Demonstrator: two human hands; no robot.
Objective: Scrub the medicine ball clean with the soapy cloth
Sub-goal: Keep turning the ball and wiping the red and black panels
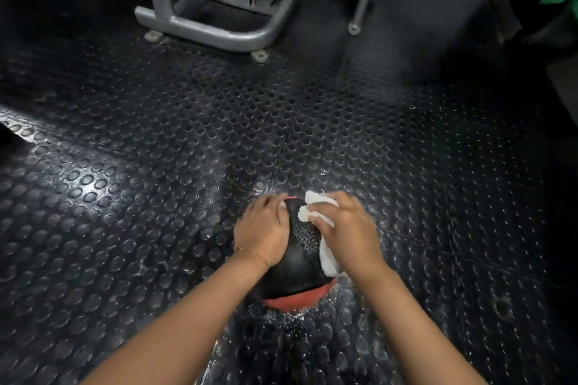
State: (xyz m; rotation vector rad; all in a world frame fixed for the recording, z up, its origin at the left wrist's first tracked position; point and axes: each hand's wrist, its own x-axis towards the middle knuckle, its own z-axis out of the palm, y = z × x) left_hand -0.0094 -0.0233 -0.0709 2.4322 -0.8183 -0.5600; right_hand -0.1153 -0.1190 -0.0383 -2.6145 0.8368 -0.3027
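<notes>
The grip of the right hand (pixel 344 228) is clamping the cloth (pixel 316 201) against the medicine ball (pixel 297 269) at its 3 o'clock side. The left hand (pixel 262 230) is curling its grip over the 9 o'clock side. The ball is sitting on the wet studded floor (pixel 156 166). Soap is probably making it slick, so hard scrubbing could shoot it sideways.

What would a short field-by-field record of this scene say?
place: dark studded rubber floor, grey metal machine frame behind
medicine ball: black with red panels, resting on the floor
cloth: white, pressed on the ball's upper right side
left hand: grips the ball's left side, steadying it
right hand: holds the cloth against the ball
wetness: droplets on the floor around the ball
</notes>
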